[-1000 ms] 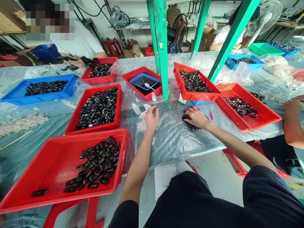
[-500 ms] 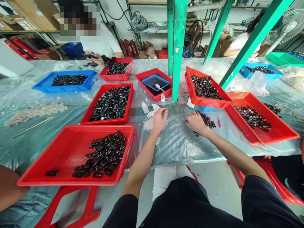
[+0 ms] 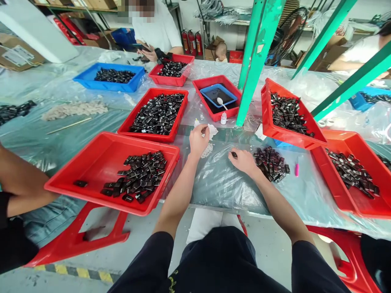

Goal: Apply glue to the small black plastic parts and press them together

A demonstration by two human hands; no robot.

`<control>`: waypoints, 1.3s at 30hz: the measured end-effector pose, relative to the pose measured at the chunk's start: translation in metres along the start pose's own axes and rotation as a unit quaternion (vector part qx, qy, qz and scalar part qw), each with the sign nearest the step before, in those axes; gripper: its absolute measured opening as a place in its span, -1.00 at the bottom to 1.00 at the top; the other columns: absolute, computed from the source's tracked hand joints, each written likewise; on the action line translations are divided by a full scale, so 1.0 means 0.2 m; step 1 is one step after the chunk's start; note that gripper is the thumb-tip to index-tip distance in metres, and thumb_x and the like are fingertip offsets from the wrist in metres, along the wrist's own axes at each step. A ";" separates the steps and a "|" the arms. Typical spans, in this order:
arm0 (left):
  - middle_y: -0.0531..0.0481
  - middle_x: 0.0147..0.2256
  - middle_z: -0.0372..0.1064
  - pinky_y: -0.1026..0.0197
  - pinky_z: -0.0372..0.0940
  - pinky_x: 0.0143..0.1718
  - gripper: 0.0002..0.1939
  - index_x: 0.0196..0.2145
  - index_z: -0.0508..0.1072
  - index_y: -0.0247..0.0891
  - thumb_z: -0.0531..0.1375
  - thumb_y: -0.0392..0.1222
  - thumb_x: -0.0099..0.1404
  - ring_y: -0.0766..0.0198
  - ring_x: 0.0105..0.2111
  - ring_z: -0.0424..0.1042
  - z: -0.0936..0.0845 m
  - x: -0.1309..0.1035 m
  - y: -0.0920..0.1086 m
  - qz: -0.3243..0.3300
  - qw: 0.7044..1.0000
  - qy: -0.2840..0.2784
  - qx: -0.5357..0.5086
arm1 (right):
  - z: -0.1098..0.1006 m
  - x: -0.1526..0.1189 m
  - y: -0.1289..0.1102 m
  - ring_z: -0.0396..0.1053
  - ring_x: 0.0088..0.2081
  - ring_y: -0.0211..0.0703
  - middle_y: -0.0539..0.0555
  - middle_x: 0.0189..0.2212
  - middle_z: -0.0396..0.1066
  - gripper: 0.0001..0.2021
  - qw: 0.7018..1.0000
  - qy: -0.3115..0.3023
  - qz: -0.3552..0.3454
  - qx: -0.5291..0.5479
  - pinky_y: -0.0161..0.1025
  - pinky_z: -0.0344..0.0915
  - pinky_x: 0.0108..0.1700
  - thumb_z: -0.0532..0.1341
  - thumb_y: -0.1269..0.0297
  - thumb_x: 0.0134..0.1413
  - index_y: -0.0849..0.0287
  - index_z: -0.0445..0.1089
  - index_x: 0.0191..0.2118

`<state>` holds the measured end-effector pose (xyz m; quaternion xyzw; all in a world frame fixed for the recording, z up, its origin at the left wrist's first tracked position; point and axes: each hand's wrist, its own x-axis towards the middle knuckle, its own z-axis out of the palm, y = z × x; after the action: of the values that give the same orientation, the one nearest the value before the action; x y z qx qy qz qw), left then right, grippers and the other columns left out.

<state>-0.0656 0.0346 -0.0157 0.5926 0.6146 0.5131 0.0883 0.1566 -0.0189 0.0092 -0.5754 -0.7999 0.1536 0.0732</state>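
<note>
My left hand [image 3: 199,140] is raised over the table with thumb and fingertips pinched together; whatever they hold is too small to make out. Just beside it lie a small heap of tiny white pieces [image 3: 207,150] and a crumpled white tissue [image 3: 213,131]. A white bottle [image 3: 196,122] is mostly hidden behind that hand. Between the fingers of my right hand [image 3: 243,161] shows a small black plastic part [image 3: 234,154]. To the right of this hand, a loose pile of similar dark parts [image 3: 271,163] lies on the plastic sheet.
Red trays of black parts stand left [image 3: 91,162] and right [image 3: 360,146]. A blue tray with a white spoon [image 3: 220,101] sits inside a red one. A green post [image 3: 255,61] rises beyond my hands. A pink-handled tool [image 3: 297,169] lies right. People sit around the table.
My right hand has moved left, away from the dark pile, and a black part now shows in its fingers. My left hand stays pinched near the white pieces. The view has shifted.
</note>
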 end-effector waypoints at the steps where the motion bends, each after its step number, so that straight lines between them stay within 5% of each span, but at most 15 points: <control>1: -0.13 -0.22 0.58 0.08 0.35 -0.03 -0.83 -0.19 0.53 -0.23 0.15 -0.15 0.40 0.12 -0.24 0.54 -0.01 0.01 -0.01 -0.003 1.000 0.019 0.004 | 0.01 -0.01 0.01 0.47 -0.31 -0.04 0.08 -0.37 0.57 -0.70 1.000 -0.003 -0.005 0.000 -0.22 -0.05 -0.33 0.05 0.13 0.37 0.08 0.48 -0.26; 6: -0.16 -0.06 0.52 -0.03 0.28 0.17 -0.72 0.00 0.47 -0.21 0.21 -0.21 0.33 0.04 -0.01 0.49 -0.02 0.04 -0.11 -0.049 0.988 0.141 0.032 | 0.01 -0.04 0.03 0.39 -0.41 -0.11 0.06 -0.50 0.48 -0.69 1.000 0.007 -0.005 0.020 -0.23 -0.09 -0.36 0.08 0.14 0.32 0.10 0.39 -0.43; 12: -0.28 0.11 0.47 -0.21 0.21 0.26 -0.46 0.17 0.41 -0.21 0.30 -0.21 0.23 -0.18 0.20 0.38 0.01 0.04 -0.21 -0.118 0.988 0.023 0.100 | 0.01 -0.03 0.04 0.27 -0.45 -0.15 0.05 -0.54 0.39 -0.69 0.999 0.011 0.007 0.031 -0.24 -0.13 -0.37 0.10 0.14 0.29 0.11 0.32 -0.47; 20: -0.20 -0.01 0.58 -0.20 0.24 0.23 -0.65 -0.04 0.52 -0.18 0.35 -0.18 0.21 -0.13 0.10 0.48 0.01 0.09 -0.28 -0.137 0.987 0.008 0.087 | 0.03 -0.04 0.04 0.15 -0.50 -0.18 0.01 -0.60 0.27 -0.66 0.999 0.006 -0.001 0.040 -0.24 -0.12 -0.39 0.09 0.15 0.28 0.11 0.22 -0.53; 28: -0.13 -0.08 0.60 0.01 0.34 0.09 -0.67 -0.06 0.44 -0.20 0.35 -0.09 0.27 0.04 -0.01 0.55 0.02 0.03 -0.09 -0.055 0.995 0.083 -0.029 | 0.04 -0.03 0.04 0.29 -0.43 -0.13 0.08 -0.53 0.42 -0.65 1.000 0.003 0.025 0.004 -0.22 -0.11 -0.38 0.11 0.10 0.28 0.11 0.32 -0.51; 34: -0.10 -0.10 0.61 0.11 0.38 -0.07 -0.65 -0.04 0.53 -0.17 0.34 0.02 0.28 0.12 -0.09 0.57 0.10 -0.07 0.10 -0.061 0.984 0.018 -0.165 | 0.06 0.00 0.04 0.37 -0.39 -0.09 0.10 -0.49 0.49 -0.63 0.999 0.016 0.029 0.008 -0.21 -0.09 -0.36 0.11 0.09 0.31 0.11 0.38 -0.50; 39: -0.05 -0.30 0.55 0.18 0.34 -0.29 -0.67 -0.26 0.56 -0.21 0.37 0.11 0.22 0.20 -0.32 0.54 0.12 -0.08 0.15 -0.155 0.918 -0.067 -0.358 | 0.05 0.01 0.05 0.43 -0.35 -0.04 0.08 -0.47 0.49 -0.64 0.998 0.033 0.022 0.053 -0.23 -0.02 -0.33 0.20 -0.05 0.28 0.10 0.39 -0.43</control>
<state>-0.0254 0.0272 -0.0118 0.4518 0.4662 0.6380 0.4142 0.1625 -0.0163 -0.0034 -0.5931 -0.7749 0.1782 0.1264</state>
